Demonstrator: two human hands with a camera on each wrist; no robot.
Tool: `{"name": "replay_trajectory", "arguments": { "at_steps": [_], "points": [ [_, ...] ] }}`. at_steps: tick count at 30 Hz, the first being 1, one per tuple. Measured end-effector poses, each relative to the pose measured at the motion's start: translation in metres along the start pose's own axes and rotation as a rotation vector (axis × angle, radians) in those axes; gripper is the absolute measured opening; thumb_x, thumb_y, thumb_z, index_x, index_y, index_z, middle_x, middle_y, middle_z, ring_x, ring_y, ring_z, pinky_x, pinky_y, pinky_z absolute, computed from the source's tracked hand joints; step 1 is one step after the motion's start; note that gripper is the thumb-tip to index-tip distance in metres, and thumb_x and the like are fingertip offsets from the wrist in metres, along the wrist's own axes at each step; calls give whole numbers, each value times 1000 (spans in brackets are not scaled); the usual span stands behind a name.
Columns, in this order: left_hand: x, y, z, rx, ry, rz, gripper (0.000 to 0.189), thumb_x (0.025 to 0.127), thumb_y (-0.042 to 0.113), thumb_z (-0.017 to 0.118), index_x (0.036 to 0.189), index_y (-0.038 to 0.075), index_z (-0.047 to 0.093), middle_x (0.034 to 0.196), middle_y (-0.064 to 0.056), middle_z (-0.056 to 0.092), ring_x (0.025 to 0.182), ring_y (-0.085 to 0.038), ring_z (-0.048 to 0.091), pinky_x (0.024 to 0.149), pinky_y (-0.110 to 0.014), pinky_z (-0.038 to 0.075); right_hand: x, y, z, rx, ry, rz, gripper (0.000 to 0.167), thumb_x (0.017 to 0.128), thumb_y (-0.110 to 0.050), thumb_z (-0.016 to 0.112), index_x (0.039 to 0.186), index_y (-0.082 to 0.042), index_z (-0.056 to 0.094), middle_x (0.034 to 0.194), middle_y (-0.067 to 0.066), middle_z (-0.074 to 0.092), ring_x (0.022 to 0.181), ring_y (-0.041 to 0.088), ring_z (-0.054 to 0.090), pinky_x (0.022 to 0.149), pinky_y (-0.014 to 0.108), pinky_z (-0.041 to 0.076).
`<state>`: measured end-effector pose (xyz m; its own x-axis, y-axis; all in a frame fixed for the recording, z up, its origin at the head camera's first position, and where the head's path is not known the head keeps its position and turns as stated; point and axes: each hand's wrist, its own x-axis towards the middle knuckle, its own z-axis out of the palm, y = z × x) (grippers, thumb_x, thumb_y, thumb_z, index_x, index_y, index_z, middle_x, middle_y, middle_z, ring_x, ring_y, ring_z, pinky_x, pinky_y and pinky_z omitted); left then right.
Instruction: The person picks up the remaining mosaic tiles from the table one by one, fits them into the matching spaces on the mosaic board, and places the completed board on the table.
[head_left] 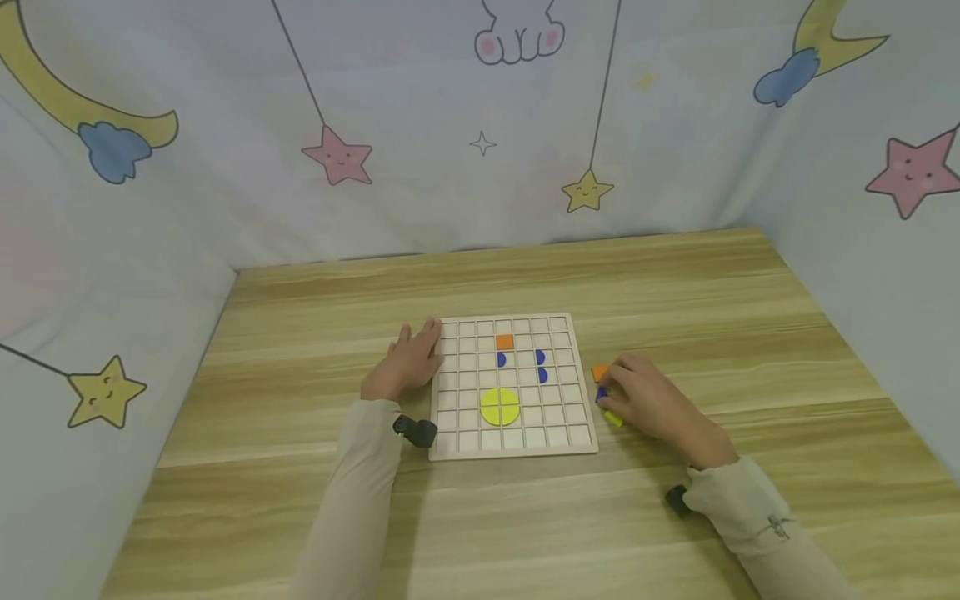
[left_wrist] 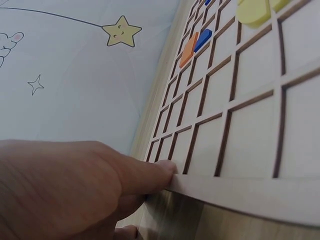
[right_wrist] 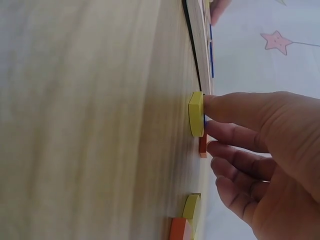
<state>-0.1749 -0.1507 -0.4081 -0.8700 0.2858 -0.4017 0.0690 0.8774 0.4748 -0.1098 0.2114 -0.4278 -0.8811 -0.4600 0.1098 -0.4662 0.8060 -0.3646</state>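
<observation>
Your relaxed left hand [head_left: 407,362] likely steadies the board [head_left: 555,414] beside it while your right hand [head_left: 651,402] pinches a blue piece [head_left: 601,393].

The board [head_left: 525,453] lies on the surface [head_left: 525,525], before the cloth backdrop [head_left: 450,200]. The hands: left [head_left: 408,360] at the board's left edge, right [head_left: 647,396] at loose pieces [head_left: 613,418] beyond its right edge. On the board, the square tile [head_left: 505,342] lies behind the quarter-disc tiles [head_left: 491,400]; half-disc tiles [head_left: 540,357] lie between.
</observation>
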Motion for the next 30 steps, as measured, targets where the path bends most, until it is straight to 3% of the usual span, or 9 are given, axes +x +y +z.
{"name": "replay_trajectory", "arguments": {
  "at_steps": [17, 30],
  "points": [
    [1, 0, 0, 11, 0, -2, 62, 103, 21, 35, 155, 9, 3, 162, -10, -3, 145, -43, -11, 116, -62, 1, 5, -9, -1, -14, -28, 46, 21, 83, -22, 75, 92, -5, 66, 96, 4, 59, 89, 20, 54, 78, 37, 48],
    [1, -1, 1, -4, 6, -7, 62, 103, 20, 35, 155, 9, 4, 162, -9, -3, 144, -44, -12, 115, -64, 0, 14, -16, -5, 46, 33, 12, 24, 84, -26, 73, 101, -11, 67, 101, 1, 63, 95, 20, 57, 84, 39, 49]
  ]
}}
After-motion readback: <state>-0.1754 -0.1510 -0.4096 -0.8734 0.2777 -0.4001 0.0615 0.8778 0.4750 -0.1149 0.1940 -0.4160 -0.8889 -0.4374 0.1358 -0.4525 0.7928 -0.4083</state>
